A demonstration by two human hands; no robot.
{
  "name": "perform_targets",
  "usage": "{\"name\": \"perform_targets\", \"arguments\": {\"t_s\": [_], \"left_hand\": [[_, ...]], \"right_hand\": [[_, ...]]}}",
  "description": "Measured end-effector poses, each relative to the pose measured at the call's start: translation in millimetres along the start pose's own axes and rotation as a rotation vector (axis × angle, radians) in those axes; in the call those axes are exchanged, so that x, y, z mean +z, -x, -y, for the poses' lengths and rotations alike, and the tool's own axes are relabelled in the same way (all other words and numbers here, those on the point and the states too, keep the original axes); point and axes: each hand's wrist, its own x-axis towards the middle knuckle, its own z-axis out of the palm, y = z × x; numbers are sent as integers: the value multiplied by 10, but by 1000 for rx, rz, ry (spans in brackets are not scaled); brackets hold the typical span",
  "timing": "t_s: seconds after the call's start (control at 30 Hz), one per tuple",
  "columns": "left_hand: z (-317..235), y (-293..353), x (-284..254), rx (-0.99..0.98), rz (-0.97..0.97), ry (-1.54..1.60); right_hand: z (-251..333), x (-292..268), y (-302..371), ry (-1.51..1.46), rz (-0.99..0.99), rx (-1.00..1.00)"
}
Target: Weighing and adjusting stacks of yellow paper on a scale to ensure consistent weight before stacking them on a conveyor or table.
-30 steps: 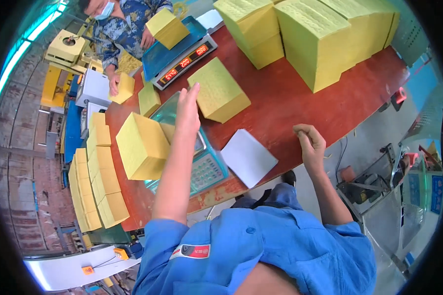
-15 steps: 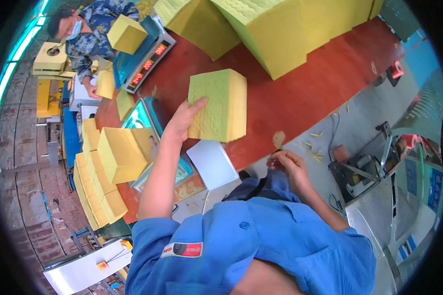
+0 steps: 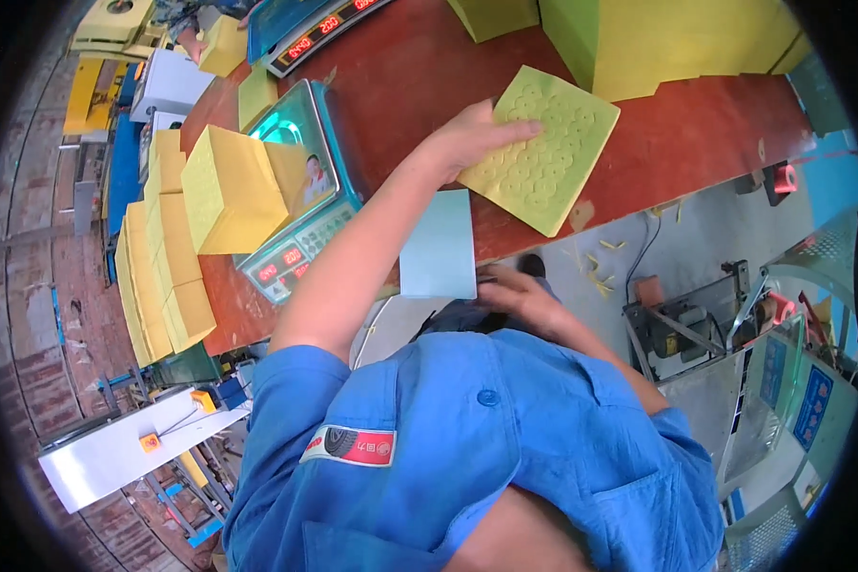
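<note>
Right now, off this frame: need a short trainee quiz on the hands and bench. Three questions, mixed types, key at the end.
1. True or false: in the left grip, the thumb lies on the embossed face of the yellow block.
2. Open: in the picture, what lies between the left forearm and the right grip?
3. Multiple choice: what colour are the lit digits on the near scale?
A) Green
B) Red
C) White

Key:
1. True.
2. The pale paper.
3. B.
</note>
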Motion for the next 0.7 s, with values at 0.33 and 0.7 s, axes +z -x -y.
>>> {"name": "perform_targets", "arguments": {"t_s": [0.33,0.7], "left_hand": [[111,105,162,9,-23,152],[176,265,883,49,137,126]], "right_hand": [[108,460,-34,-492,-238,186],[330,-514,705,-524,-649,-545]]}}
